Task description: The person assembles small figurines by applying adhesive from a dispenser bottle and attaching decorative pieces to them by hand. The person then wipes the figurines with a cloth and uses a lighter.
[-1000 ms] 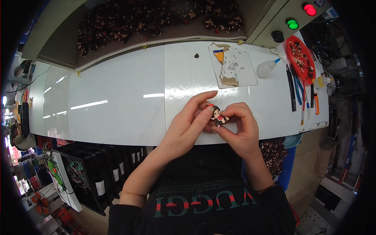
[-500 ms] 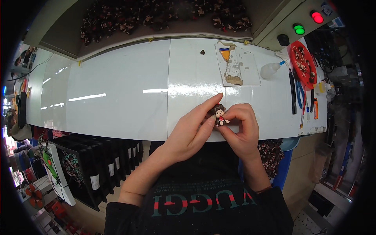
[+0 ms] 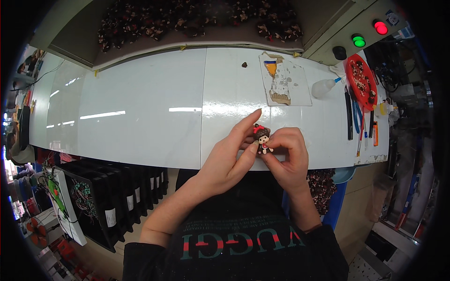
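Observation:
Between my two hands, over the near edge of the white table, is a small figurine [image 3: 262, 139] with brown hair, a red bow, a pale face and a red front. My left hand [image 3: 233, 154] grips its left side between thumb and fingers, the index finger stretching past the top. My right hand [image 3: 289, 152] pinches its right side low down with thumb and forefinger. The figurine stands roughly upright, face up toward me. Its back and part of its sides are hidden by my fingers.
Beyond my hands lie a stained board [image 3: 287, 84] and a small dark piece [image 3: 244, 64]. To the right are a squeeze bottle [image 3: 323, 87], a red tray [image 3: 361, 79] of small parts, and pliers [image 3: 356, 117]. Many figurines [image 3: 187, 21] fill the shelf behind; a blue bin [image 3: 335, 199] stands below the table.
The figurine has turned a little and sits slightly lower, so its red bow and hair now show more. Both hands keep their hold. The whole view has shifted slightly.

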{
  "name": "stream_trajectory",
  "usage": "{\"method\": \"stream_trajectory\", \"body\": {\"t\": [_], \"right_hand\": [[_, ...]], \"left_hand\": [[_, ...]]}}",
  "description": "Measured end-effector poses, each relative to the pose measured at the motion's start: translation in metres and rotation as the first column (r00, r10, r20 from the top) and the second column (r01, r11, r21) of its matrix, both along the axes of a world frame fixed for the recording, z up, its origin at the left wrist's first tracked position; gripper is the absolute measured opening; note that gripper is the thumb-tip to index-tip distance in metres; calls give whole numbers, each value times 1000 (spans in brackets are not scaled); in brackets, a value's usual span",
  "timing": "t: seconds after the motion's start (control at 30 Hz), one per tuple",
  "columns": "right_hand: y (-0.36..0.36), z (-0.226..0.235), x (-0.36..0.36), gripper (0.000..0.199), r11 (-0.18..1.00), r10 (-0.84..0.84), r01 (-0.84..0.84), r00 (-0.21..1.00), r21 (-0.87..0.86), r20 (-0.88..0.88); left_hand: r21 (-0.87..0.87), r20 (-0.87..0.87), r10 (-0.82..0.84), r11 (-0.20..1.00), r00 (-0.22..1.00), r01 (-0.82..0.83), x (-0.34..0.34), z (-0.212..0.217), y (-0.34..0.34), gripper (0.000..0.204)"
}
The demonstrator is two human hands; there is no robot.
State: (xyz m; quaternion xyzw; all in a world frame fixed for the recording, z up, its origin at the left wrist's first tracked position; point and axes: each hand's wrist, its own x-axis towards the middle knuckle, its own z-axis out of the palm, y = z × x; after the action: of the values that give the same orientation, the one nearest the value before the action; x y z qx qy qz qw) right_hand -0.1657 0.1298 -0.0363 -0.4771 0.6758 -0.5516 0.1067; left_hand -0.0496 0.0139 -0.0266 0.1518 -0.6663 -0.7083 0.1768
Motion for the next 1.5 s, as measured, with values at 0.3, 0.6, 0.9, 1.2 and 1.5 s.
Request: {"method": "stream_trajectory", "body": {"t": [0.3,0.6,0.9,1.2,1.5], "right_hand": [[0,1,0,34,1000,9,-9,999,-4,-46],[6,35,-18,29,981,154,-142,984,134,-89],[-12,50,-35,18,957,256,-182,895,226,-365],[-22,44,-30,17,946,292,-213,888,245,-355],[-15,46,-29,14,960,210,-167,960,224,-184]], "left_hand": [[90,53,-87,993,995,82,3,6,-14,40],[169,-10,-120,978,993,119,5,6,-15,41],[247,9,-191,952,982,183,9,7,-17,39],[267,11,-236,937,972,224,12,9,-24,39],[204,74,-181,965,981,163,6,10,-17,39]]}}
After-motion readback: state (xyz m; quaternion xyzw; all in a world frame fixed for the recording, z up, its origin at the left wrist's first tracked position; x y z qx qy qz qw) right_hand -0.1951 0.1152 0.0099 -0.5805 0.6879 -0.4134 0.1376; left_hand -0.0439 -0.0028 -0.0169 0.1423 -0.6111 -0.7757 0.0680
